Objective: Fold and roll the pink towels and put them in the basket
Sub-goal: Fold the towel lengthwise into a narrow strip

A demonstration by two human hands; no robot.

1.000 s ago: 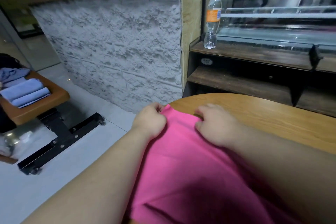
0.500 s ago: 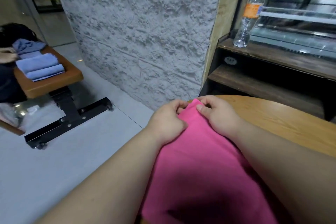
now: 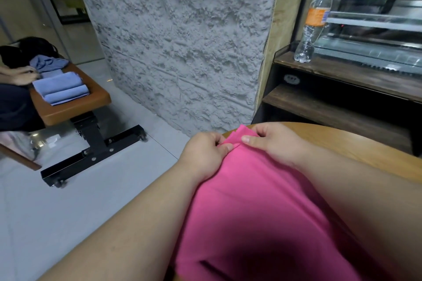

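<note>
Two pinches on the pink towel (image 3: pixel 262 201), left hand (image 3: pixel 205 155) and right hand (image 3: pixel 276 143) clamped at its stacked far corners; likely soft, limp, light, best held there.

Single head view, close, angled forward and down

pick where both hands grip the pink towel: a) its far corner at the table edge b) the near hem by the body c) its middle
A: the left hand and right hand both pinch the layered far corner of the pink towel near the wooden table edge.
</note>
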